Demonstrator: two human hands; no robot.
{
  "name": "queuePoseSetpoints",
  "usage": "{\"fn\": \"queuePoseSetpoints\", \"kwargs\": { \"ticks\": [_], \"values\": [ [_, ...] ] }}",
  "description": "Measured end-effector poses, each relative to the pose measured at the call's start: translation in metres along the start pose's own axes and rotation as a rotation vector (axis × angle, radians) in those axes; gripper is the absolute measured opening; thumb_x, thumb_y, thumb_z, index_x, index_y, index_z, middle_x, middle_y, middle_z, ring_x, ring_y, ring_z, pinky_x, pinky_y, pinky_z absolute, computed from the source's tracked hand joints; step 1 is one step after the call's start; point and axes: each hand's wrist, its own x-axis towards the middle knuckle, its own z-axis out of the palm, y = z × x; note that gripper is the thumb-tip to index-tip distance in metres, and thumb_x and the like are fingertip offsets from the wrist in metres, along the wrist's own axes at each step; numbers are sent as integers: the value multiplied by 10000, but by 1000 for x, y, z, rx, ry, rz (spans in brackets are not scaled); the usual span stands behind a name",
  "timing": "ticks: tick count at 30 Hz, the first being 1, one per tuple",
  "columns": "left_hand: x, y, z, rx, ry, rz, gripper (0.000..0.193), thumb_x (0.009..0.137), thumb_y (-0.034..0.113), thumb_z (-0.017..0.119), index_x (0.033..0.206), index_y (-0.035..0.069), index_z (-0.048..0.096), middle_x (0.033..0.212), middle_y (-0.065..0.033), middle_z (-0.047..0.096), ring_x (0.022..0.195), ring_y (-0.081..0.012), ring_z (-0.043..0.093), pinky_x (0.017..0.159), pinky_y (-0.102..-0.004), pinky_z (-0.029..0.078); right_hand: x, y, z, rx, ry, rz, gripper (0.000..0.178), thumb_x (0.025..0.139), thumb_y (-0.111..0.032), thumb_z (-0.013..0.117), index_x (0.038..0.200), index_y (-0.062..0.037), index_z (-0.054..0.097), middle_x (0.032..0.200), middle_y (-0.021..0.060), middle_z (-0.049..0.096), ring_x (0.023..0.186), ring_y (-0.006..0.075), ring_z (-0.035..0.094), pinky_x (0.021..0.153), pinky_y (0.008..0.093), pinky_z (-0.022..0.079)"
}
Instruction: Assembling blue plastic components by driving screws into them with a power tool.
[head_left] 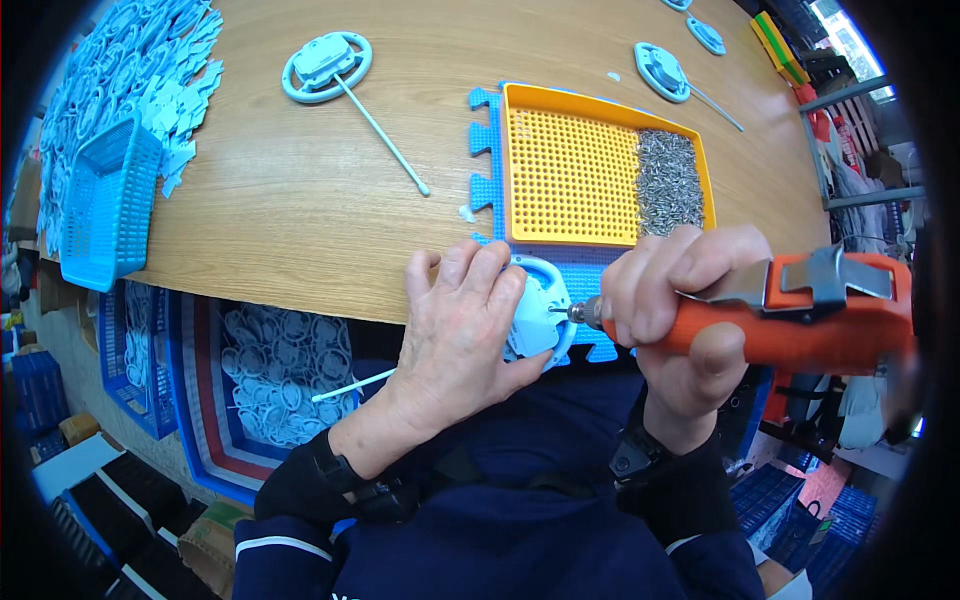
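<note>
My left hand point(455, 325) grips a light blue toy steering wheel point(537, 320) at the table's front edge, its fingers over the left side and its thumb at the near rim. A thin pale blue rod point(352, 386) sticks out to the left from under that hand. My right hand point(675, 300) is wrapped round an orange power screwdriver point(800, 325), held level from the right. Its bit meets the wheel's raised centre housing; any screw at the tip is too small to make out. Under the wheel lies a blue foam mat point(592, 272).
Beyond my hands, a yellow tray point(570, 235) holds many small metal screws point(668, 180). Other steering wheels with rods point(325, 65) lie left and right. A blue basket point(112, 200) stands by a heap of blue parts point(130, 70). A crate point(190, 400) below holds more.
</note>
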Motion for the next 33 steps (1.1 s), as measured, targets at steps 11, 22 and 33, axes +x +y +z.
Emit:
{"fn": "queuePoseSetpoints", "kwargs": {
  "ticks": [11,22,33],
  "values": [
    [-1,0,4,20,0,-13,639,585,367,805,1051,15,546,1137,-142,489,1096,-335,461,937,-486,309,1,6,-5,-15,-57,-86,444,867,-458,650,972,-82,440,692,32,521,552,145,506,529,290,444],
    [-2,0,4,47,2,-1,658,600,407,797,1066,14,550,1135,-137,492,1087,-320,468,919,-475,317,-3,5,2,11,12,-21,417,844,-392,702,957,-74,456,675,33,512,552,151,515,530,305,455],
    [10,1,4,-208,152,197,272,661,173,779,855,79,614,939,-49,575,970,-272,544,821,-427,367,5,-13,-7,78,11,-110,460,883,-502,605,979,-82,446,650,8,494,494,108,476,496,257,432]
  ]
}}
